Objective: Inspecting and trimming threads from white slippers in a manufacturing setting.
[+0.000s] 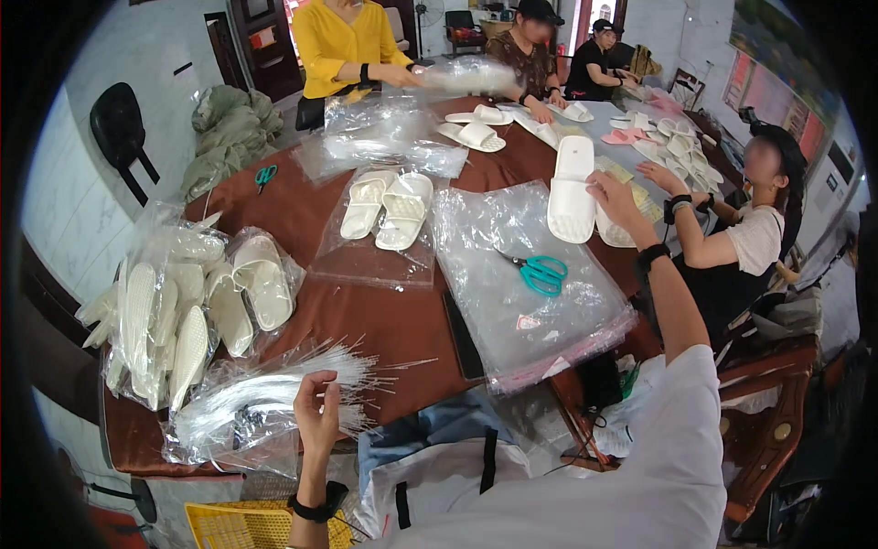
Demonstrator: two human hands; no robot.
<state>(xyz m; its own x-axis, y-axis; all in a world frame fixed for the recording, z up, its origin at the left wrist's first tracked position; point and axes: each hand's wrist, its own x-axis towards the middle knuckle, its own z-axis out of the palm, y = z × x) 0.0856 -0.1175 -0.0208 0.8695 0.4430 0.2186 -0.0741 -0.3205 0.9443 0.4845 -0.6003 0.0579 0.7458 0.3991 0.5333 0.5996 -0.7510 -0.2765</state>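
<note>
My right hand (616,201) grips the edge of a white slide slipper (572,194) at the right of the pile of clear plastic bags (494,238). A second white slipper (615,231) lies partly hidden under that hand. Teal-handled scissors (543,274) rest on the bags. My left hand (316,408) holds nothing, its fingers loosely bent and apart, beside a bundle of thin clear strips (256,403) at the near left. In the middle, a pair of white slippers (388,209) lies on a clear bag.
Bagged white slippers (165,320) are heaped at the left. More teal scissors (265,177) lie farther back. A person in yellow (343,46) handles plastic bags across the brown-covered table (352,320). Another person (732,220) sits close on the right, by loose slippers (681,151).
</note>
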